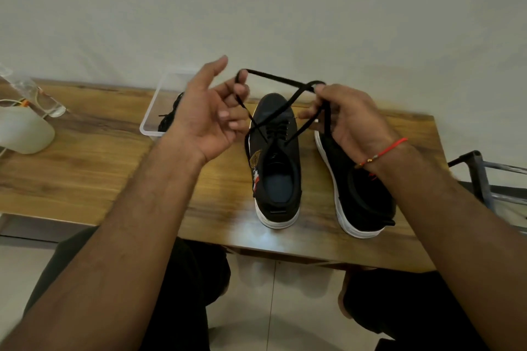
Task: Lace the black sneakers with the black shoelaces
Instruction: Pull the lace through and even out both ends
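Holding a lace (273, 77) up over the left sneaker (275, 157), both hands work at centre frame, above the table (99, 157). The left hand (211, 114) pinches one strand between curled fingers near its tip, thumb standing free above. The right hand (350, 120) has its fingers curled round the other strand, which loops over them and hangs down past the palm. Between the hands the lace runs taut and crosses itself, and its two legs drop to the top eyelets of the left sneaker; I judge this the start of a knot or bow, the strands being lifted clear so that one can pass round the other.

That sneaker stands upright at centre, toe away from the person, heel near the table's front edge, its lace rows seemingly filled. The right sneaker (356, 188) lies just beside it at the right of the frame, tipped towards its mate, half hidden under the right wrist with its red thread (387, 148); whether it is laced I cannot tell.

A clear tray (154, 111) sits behind the left hand, above centre left, with something dark and stringy in it, likely the second lace kept ready. At far left are a pale rounded object (25, 134) and a clear thing with wires, too dim to name. Metal bars show at the right edge
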### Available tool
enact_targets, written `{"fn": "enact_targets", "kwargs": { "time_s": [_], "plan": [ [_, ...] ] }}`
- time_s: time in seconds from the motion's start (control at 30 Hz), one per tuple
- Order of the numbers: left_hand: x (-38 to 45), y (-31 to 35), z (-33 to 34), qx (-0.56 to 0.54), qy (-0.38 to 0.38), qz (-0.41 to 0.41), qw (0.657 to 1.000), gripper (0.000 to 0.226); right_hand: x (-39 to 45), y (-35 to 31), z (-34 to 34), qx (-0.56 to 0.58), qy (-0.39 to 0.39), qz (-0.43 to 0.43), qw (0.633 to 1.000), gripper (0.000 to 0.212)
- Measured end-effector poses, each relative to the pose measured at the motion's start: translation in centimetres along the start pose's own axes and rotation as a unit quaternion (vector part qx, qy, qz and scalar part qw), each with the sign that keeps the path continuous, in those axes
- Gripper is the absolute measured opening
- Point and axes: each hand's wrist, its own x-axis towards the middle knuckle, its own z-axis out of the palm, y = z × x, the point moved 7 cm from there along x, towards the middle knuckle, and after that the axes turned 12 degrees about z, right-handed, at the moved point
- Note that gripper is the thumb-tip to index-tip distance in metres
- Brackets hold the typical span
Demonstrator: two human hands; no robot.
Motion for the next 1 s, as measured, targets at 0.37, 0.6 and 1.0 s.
{"fn": "enact_targets", "kwargs": {
  "time_s": [0.37, 0.6, 1.0],
  "plan": [
    [0.0, 3.8, -5.1, 0.034, 0.201, 0.106, 0.973, 0.011, -0.2, -2.6, -3.6, 0.201, 0.101, -0.055, 0.973, 0.019],
    [-1.5, 8.0, -5.5, 0.245, 0.289, 0.298, 0.876, 0.022, -0.9, -4.4, -8.2, 0.263, 0.207, -0.163, 0.928, 0.013],
    [-0.7, 1.5, -4.1, 0.803, 0.032, -0.038, 0.594, 0.048, 0.7, -0.9, -1.6, -0.577, 0.132, -0.114, 0.798, 0.019]
  ]
}}
